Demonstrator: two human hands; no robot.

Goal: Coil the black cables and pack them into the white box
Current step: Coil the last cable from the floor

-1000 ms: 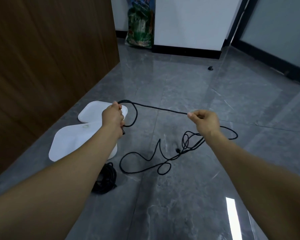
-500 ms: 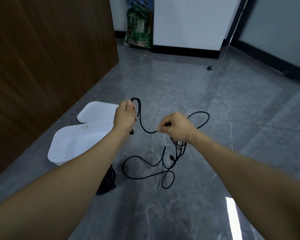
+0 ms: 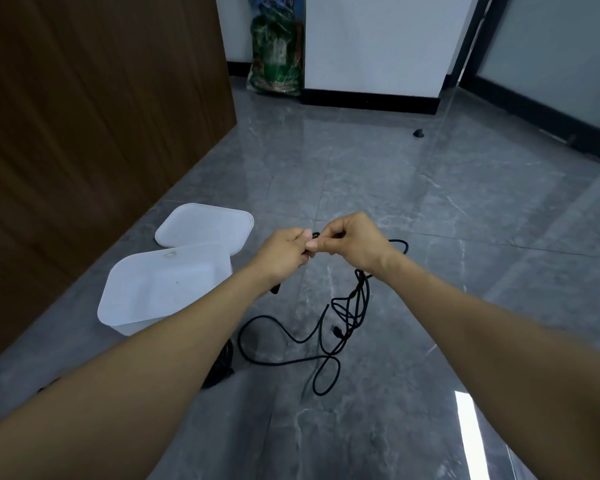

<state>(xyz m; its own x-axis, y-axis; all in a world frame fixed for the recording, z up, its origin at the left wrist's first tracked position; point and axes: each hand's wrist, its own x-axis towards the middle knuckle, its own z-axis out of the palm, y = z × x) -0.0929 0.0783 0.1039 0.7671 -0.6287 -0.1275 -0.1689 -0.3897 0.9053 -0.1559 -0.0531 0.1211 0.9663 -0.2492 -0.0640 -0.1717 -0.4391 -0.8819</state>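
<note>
Head view: both hands meet over the grey tiled floor (image 3: 378,174). The left hand (image 3: 282,252) has its fingers curled round a gathered part of the black cable (image 3: 340,336), and a short end of it pokes out just below the wrist. The right hand (image 3: 352,242) touches the left one, its thumb and forefinger pinching the same cable where the two hands join. From under the right hand the cable drops in a loose tangle to the floor, then runs out in a wide loop toward the left forearm and ends in a smaller loop nearer the camera.

The white box (image 3: 160,289) stands open on the floor to the left of the hands, just beside the left forearm. Its white lid (image 3: 205,228) lies flat behind it, touching the box's far edge. A second black bundle (image 3: 222,367) lies on the floor close below the box, mostly hidden by the left forearm. A brown wooden panel (image 3: 94,109) rises on the left, and a green sack (image 3: 278,57) leans against the far wall.
</note>
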